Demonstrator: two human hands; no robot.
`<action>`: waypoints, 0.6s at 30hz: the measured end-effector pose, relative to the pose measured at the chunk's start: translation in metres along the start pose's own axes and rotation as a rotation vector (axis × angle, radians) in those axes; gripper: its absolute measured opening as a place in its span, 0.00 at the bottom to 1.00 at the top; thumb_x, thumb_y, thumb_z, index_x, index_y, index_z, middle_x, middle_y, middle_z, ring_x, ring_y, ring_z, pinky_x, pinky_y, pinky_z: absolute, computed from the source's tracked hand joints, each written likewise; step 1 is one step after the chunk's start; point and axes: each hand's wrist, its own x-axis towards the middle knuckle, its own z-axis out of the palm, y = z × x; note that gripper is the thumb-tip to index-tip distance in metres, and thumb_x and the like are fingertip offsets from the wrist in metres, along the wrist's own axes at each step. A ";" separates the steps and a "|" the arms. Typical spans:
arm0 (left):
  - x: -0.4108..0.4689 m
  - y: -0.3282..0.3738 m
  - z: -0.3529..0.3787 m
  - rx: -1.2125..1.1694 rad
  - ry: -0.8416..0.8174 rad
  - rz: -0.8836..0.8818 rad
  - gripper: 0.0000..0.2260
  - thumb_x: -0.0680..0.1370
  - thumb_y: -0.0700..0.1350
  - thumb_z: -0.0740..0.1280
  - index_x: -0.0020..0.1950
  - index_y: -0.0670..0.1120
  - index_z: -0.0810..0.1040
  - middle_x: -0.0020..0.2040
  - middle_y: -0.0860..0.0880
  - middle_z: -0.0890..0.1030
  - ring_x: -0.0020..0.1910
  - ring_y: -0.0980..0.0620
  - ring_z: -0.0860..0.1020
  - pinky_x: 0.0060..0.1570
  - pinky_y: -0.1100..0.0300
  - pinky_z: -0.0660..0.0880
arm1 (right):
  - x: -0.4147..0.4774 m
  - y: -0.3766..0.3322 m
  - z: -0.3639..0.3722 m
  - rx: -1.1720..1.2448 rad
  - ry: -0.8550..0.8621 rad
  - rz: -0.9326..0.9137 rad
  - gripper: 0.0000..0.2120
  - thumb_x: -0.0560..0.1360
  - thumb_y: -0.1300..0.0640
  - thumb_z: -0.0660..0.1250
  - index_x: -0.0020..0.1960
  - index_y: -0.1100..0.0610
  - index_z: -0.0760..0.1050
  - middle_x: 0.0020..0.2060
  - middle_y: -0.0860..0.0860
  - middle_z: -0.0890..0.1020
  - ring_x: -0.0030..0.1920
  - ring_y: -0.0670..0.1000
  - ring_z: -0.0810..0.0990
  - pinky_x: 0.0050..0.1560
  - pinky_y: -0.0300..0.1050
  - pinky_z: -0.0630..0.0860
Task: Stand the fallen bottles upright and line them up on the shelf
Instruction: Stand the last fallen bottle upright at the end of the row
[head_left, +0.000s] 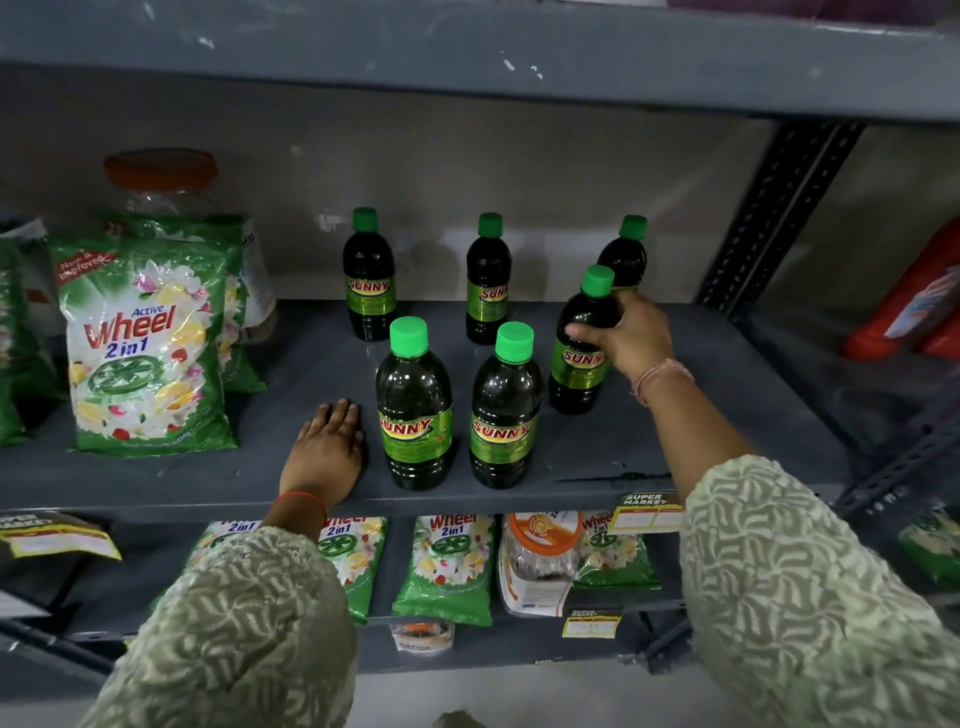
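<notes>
Several dark bottles with green caps and "SUNNY" labels stand upright on the grey shelf (649, 447). Three stand in a back row: left (369, 275), middle (487, 280), right (623, 254), the last partly hidden. Two stand near the front edge: one at left (414, 405), one beside it (505, 410). My right hand (631, 335) grips the shoulder of a sixth bottle (582, 358), upright at the right, just in front of the back-right one. My left hand (327, 449) rests flat on the shelf, fingers together, just left of the front-left bottle and holding nothing.
Green "Wheel" detergent packs (145, 348) stand on the shelf's left, a clear jar with an orange lid (161, 176) behind them. A perforated upright post (774, 218) bounds the right side. Red containers (914, 306) lie beyond it. More packs (447, 566) fill the lower shelf.
</notes>
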 end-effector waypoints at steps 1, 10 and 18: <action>0.000 0.000 0.000 -0.002 0.000 0.000 0.22 0.81 0.45 0.50 0.75 0.44 0.54 0.78 0.46 0.54 0.77 0.47 0.51 0.77 0.52 0.50 | 0.000 0.000 -0.002 0.007 -0.009 0.009 0.23 0.63 0.56 0.76 0.56 0.59 0.75 0.55 0.58 0.80 0.56 0.56 0.78 0.53 0.41 0.70; 0.000 0.000 -0.001 0.000 -0.007 0.004 0.22 0.81 0.45 0.51 0.75 0.43 0.54 0.78 0.45 0.54 0.77 0.45 0.51 0.76 0.51 0.50 | -0.022 -0.011 -0.022 -0.142 -0.176 -0.022 0.19 0.66 0.60 0.74 0.56 0.61 0.76 0.55 0.58 0.81 0.52 0.52 0.76 0.50 0.38 0.66; -0.001 0.002 -0.001 0.006 -0.008 -0.002 0.22 0.81 0.45 0.50 0.75 0.43 0.53 0.78 0.45 0.54 0.77 0.45 0.51 0.76 0.51 0.49 | -0.065 -0.009 -0.047 -0.170 -0.231 -0.067 0.21 0.65 0.57 0.75 0.56 0.61 0.76 0.55 0.58 0.81 0.53 0.52 0.76 0.50 0.39 0.66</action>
